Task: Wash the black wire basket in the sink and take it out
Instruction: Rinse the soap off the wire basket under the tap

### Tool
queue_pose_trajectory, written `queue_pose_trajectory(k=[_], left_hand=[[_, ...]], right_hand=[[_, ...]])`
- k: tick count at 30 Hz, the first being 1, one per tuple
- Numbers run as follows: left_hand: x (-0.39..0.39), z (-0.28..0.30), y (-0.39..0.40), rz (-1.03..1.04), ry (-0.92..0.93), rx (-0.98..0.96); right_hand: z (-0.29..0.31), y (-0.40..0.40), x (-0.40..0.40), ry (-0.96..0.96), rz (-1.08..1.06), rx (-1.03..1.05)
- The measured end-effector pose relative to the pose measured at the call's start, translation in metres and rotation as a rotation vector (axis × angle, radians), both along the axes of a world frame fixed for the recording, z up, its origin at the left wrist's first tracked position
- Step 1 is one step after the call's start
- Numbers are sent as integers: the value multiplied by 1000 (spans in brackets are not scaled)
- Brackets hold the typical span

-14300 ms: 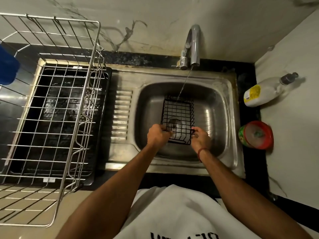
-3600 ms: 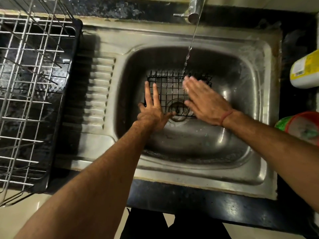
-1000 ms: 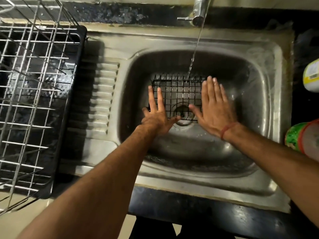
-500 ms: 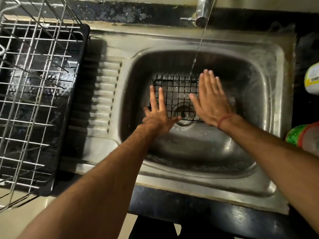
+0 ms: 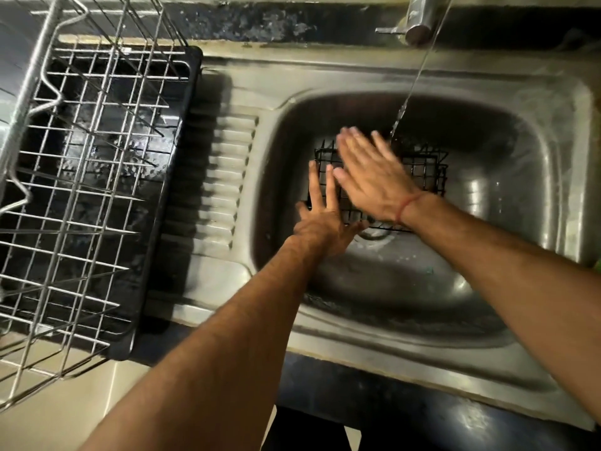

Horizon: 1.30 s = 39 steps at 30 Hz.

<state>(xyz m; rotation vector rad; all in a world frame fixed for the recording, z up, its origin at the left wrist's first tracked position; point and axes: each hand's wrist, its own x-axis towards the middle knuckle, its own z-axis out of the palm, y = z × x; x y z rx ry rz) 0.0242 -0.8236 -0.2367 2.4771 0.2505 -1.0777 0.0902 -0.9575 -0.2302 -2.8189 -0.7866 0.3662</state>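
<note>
The black wire basket (image 5: 429,172) lies flat on the bottom of the steel sink (image 5: 487,229), over the drain. My left hand (image 5: 322,219) rests with straight fingers on the basket's left edge. Flat and with fingers extended, my right hand (image 5: 370,177) lies across the middle of the basket, blurred by motion, and hides much of the grid. A thin stream of water falls from the tap (image 5: 422,21) onto the basket's far side.
A steel wire dish rack (image 5: 81,177) stands on a black drip tray (image 5: 156,255) to the left of the sink. The ribbed drainboard (image 5: 224,177) lies between them. A dark counter edge (image 5: 390,402) runs along the front.
My right hand has swept to the left across the basket, from its right part to its middle. The left hand has stayed at the left edge. Water keeps running.
</note>
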Motion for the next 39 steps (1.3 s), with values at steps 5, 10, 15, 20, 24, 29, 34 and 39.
queue_pose_trajectory(k=[5,10,15,20,24,29,34,39], left_hand=[[0,-2,2,-19,-27,-5],[2,-10,1,-62,-43,26],[5,-9,-5,-56,-72,30],[-2,-4,0,43,-75,-25],[-2,-4,-2,22,-81,-14],[-1,-1,-1,32,-68,-55],[-2,1,-1,44,-73,-61],[-2,-2,1,22,-59,-54]], right_hand=[[2,-32,-10,-6,272,-15],[5,-23,-12,-81,167,-18],[3,-1,-17,-17,236,16],[5,-84,-21,-14,-41,-60],[7,-55,-35,-22,46,-93],[6,-87,-61,0,65,-127],[3,-78,-49,4,-303,-167],[6,-50,-65,-2,145,-177]])
